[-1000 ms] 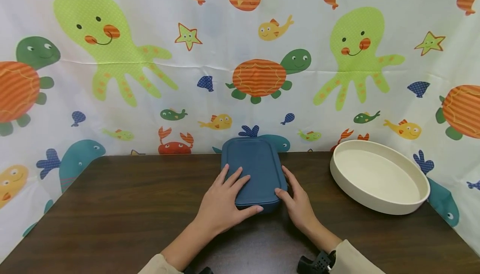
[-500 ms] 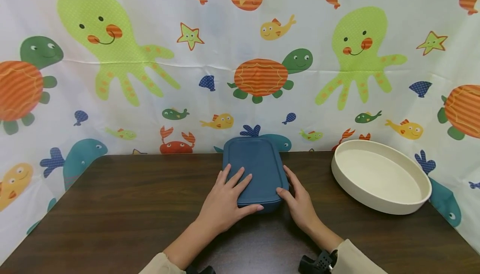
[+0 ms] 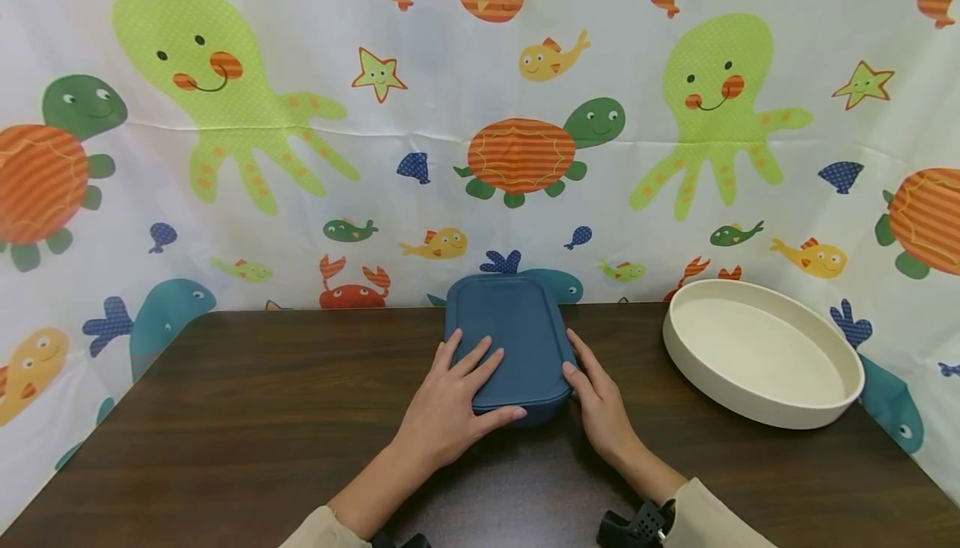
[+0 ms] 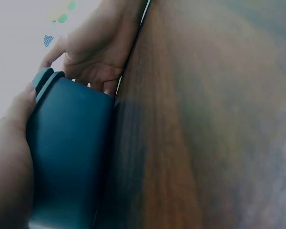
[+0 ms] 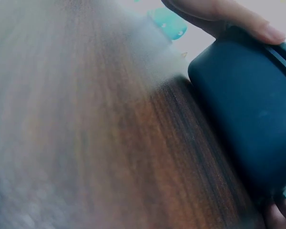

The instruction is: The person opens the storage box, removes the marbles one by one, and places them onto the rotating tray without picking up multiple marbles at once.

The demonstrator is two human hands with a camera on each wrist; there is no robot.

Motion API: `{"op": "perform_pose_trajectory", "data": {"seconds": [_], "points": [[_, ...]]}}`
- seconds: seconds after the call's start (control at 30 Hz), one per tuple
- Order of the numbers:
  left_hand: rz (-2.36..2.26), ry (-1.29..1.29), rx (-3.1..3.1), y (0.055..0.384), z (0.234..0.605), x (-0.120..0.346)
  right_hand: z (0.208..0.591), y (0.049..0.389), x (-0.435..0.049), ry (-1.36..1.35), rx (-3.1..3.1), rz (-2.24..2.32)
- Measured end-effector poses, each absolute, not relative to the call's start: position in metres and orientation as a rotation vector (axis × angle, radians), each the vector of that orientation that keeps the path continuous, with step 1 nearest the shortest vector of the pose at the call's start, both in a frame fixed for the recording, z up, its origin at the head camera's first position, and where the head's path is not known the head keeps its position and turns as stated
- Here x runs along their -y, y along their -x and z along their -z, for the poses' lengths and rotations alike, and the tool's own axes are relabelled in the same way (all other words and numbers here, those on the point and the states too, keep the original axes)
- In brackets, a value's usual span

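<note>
A dark blue rectangular lidded box (image 3: 517, 310) stands on the table in the head view, its lid (image 3: 528, 364) in place. My left hand (image 3: 446, 410) lies over its left front part, fingers spread flat on the lid and thumb along the front edge. At the right side, my right hand (image 3: 603, 414) holds the box, thumb at the lid's rim and fingers along the side wall. The left wrist view shows the box's smooth wall (image 4: 69, 148) close up, with the right hand (image 4: 102, 52) beyond it. In the right wrist view a thumb (image 5: 269, 33) rests at the lid's rim.
A round cream tray (image 3: 757, 348) with a raised rim stands at the table's right, apart from the box. Behind the dark wooden table (image 3: 262, 414) hangs a white curtain (image 3: 300, 47) printed with sea animals. A black strap device (image 3: 637, 523) sits at the right wrist.
My right thumb has shifted from the top of the lid outward to its right edge. The left hand, the box and the tray stay where they were.
</note>
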State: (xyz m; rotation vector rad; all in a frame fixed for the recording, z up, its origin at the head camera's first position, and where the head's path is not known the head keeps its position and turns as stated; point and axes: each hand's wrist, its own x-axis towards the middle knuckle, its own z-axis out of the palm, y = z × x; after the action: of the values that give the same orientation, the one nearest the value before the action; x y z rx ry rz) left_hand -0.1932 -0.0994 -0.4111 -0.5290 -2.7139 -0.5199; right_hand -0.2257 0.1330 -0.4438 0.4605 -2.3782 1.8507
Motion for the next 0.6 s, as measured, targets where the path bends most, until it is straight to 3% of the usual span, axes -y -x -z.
{"op": "perform_pose_trajectory", "data": {"seconds": [0.6], "points": [[0.961,0.495,2.408,0.185,0.421,0.115,0.444,0.228,-0.131,-0.377,2.464,-1.610]]}}
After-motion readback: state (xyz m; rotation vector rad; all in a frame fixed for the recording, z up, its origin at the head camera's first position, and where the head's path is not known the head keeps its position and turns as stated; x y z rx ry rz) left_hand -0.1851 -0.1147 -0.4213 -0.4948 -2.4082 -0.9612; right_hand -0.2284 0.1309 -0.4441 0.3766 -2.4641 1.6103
